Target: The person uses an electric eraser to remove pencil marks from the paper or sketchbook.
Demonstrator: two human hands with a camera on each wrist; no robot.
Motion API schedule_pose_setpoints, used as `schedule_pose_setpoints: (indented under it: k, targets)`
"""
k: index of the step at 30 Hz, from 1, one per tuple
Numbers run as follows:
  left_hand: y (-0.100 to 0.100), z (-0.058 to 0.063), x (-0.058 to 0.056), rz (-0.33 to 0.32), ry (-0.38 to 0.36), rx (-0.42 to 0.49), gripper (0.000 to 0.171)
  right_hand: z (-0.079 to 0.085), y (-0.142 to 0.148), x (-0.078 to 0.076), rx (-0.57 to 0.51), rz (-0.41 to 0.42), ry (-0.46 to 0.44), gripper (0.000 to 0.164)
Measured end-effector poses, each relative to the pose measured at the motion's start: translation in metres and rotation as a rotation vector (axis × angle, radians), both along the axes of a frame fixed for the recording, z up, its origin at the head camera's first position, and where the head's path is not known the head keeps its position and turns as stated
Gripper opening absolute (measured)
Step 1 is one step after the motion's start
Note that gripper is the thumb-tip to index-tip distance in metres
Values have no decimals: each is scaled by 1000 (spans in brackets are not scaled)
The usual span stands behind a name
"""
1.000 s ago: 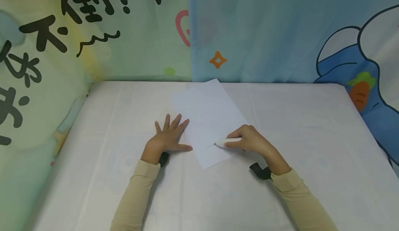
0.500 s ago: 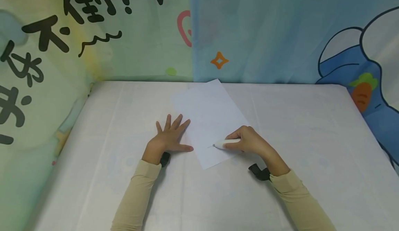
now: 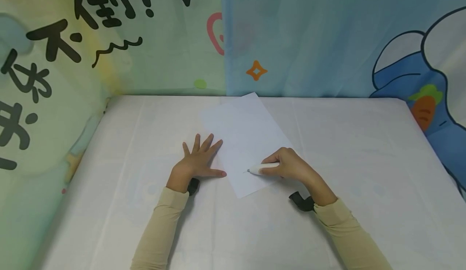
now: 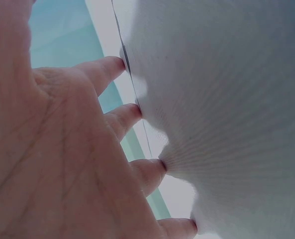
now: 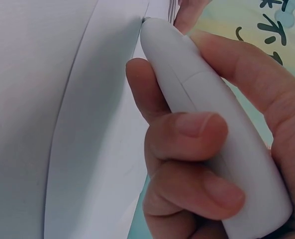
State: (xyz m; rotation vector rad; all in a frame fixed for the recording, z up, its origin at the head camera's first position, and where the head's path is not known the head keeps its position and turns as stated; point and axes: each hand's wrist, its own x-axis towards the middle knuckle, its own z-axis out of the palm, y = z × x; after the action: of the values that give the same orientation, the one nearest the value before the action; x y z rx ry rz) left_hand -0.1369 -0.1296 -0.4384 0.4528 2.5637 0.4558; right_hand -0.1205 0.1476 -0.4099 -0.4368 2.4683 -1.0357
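A white sheet of paper (image 3: 246, 132) lies askew on the white-covered table. My right hand (image 3: 291, 164) holds a thick white pen-shaped tool (image 3: 268, 167), its narrow tip against the lower part of the sheet. Just left of the tip runs a short faint line (image 3: 245, 172). In the right wrist view, fingers and thumb curl round the tool's smooth body (image 5: 232, 134). My left hand (image 3: 196, 162) rests flat with fingers spread, the thumb and index fingertip at the sheet's left edge. Its palm and several fingertips (image 4: 152, 172) on the white surface show in the left wrist view.
White cloth covers the table (image 3: 153, 229). Behind it hangs a printed curtain (image 3: 309, 39), which also runs along the left side. A dark wrist mount (image 3: 302, 202) sits under the right wrist, and another (image 3: 193, 186) beside the left.
My right hand has shifted slightly left and down, and the tool's tip has come nearer the left end of the faint line. The left hand stays in place on the sheet's edge.
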Motion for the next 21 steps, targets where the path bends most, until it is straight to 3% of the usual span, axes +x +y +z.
schedule_pose_setpoints:
  k: [21]
  targets:
    - [0, -2, -1, -2, -4, -5, 100, -3, -11, 1, -29, 22, -3, 32]
